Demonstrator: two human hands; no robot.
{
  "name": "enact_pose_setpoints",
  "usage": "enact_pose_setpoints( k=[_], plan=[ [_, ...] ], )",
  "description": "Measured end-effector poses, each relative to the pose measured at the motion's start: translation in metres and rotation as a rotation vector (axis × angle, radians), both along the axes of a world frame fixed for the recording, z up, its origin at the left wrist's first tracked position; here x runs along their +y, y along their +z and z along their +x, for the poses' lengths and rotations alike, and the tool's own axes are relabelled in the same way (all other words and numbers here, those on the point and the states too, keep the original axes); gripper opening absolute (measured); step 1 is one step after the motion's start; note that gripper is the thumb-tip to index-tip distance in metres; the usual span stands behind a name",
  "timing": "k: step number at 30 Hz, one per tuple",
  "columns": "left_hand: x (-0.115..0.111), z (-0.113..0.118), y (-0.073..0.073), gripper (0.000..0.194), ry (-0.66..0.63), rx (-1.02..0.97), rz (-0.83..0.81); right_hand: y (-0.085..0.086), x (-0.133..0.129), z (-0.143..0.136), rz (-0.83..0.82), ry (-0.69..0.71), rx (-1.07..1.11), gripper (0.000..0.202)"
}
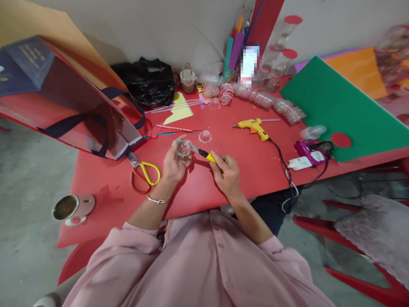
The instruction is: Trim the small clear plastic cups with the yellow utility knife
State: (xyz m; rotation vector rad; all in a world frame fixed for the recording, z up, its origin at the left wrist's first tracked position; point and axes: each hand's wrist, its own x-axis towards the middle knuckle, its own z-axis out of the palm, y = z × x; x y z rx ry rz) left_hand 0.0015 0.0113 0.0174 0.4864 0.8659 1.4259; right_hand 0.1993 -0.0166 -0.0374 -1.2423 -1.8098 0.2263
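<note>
My left hand (176, 164) is closed round a small clear plastic cup (183, 148), its round opening turned up toward me. In my right hand (227, 172) is a yellow and black utility knife (207, 155), its blade end pointing left and reaching the cup's rim. Whether the blade is cutting in, I cannot tell. Just beyond them a clear dome lid (205, 136) lies on the red table (204, 192). Left of my left hand rest scissors (145, 174) with one yellow and one orange-red handle. A yellow glue gun (254, 127) lies to the right, nozzle pointing left.
A mug (73, 207) stands at the left front edge. A large paper bag (79, 98) and a black plastic bag (143, 81) fill the left back. Stacked clear cups (265, 99) line the back. A purple power strip (311, 152) with cords and a green board (345, 111) occupy the right.
</note>
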Motion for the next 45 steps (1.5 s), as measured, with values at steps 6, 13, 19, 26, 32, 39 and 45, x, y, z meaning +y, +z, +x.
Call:
enact_pose_setpoints(
  k=[6, 13, 19, 26, 32, 39, 45],
  plan=[
    [0.001, -0.003, -0.003, 0.040, 0.003, -0.002, 0.022, 0.000, 0.000, 0.001, -0.005, 0.017, 0.007, 0.040],
    [0.003, -0.003, -0.005, 0.035, 0.073, 0.026, 0.022, 0.002, -0.001, 0.000, -0.005, 0.064, 0.000, 0.040],
    [0.006, -0.003, -0.003, 0.049, 0.078, 0.119, -0.001, 0.001, -0.002, -0.001, 0.023, 0.037, -0.020, 0.039],
    [0.007, -0.007, -0.003, 0.061, 0.003, 0.235, -0.060, 0.001, -0.002, -0.001, 0.059, 0.028, -0.036, 0.040],
    [0.008, -0.013, -0.001, 0.057, -0.069, 0.257, -0.081, 0.000, -0.001, 0.000, 0.077, 0.026, -0.056, 0.042],
    [0.012, -0.021, 0.002, 0.056, -0.193, 0.259, -0.140, -0.001, -0.002, 0.001, 0.069, 0.025, -0.072, 0.043],
    [0.004, -0.012, 0.000, 0.053, -0.286, 0.344, -0.087, 0.001, 0.001, 0.002, 0.078, -0.023, -0.082, 0.039]
  ],
)
